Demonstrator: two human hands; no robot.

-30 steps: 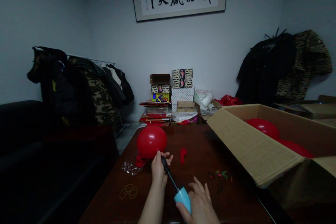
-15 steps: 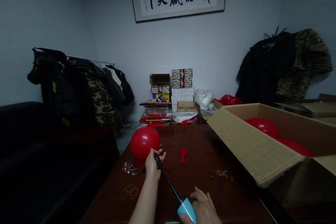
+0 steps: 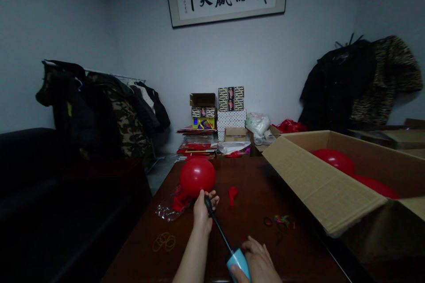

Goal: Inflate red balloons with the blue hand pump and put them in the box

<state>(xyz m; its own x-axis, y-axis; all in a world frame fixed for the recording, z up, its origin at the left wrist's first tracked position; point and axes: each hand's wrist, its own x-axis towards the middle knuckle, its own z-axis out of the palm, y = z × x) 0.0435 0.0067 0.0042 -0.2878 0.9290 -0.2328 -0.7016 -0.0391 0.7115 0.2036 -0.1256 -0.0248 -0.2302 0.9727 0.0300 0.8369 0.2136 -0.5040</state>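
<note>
My left hand (image 3: 202, 212) is closed around the black front end of a hand pump, where the neck of a round red balloon (image 3: 197, 176) sits on the nozzle. The balloon is partly inflated and stands above the dark wooden table (image 3: 252, 247). My right hand (image 3: 258, 263) grips the pump's light blue handle (image 3: 238, 263) near the bottom edge. The thin black rod (image 3: 220, 230) runs between the two hands.
A clear bag of red balloons (image 3: 172, 205) lies left of the balloon. One flat red balloon (image 3: 232, 193), yellow rubber bands (image 3: 163, 242) and coloured bands (image 3: 280, 220) lie on the table. An open cardboard box (image 3: 332, 185) at right holds inflated red balloons (image 3: 334, 160). Coats hang on both sides.
The balloon and my left hand swung left, then back to the right. The right hand with the blue handle pulled back toward me, drawing out the rod.
</note>
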